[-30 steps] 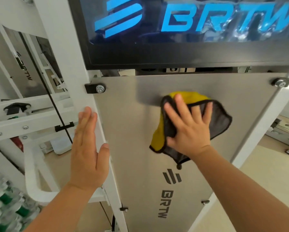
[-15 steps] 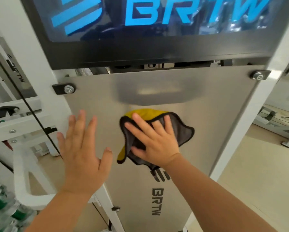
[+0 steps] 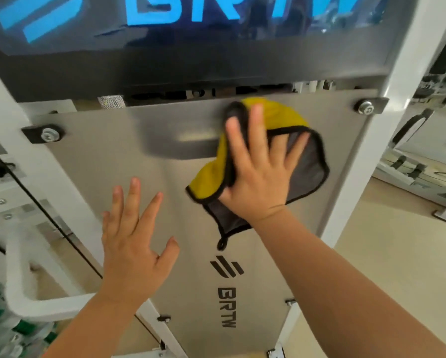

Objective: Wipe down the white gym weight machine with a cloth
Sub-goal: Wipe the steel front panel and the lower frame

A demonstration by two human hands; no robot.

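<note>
Head view: right hand (image 3: 258, 177), fingers straight and spread, presses cloth (image 3: 281, 117) flat against steel panel (image 3: 108, 171) of the machine (image 3: 356, 189), near the panel's top edge; the flat palm gives broad wiping contact. Left hand (image 3: 131, 241) open, fingers splayed over the panel, likely bracing; contact unclear.

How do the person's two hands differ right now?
The right hand presses a yellow-and-grey cloth flat on the steel panel; the left hand holds nothing. The right hand sits higher, near the panel's top edge; the left hand lower. Both have straight, spread fingers.
</note>
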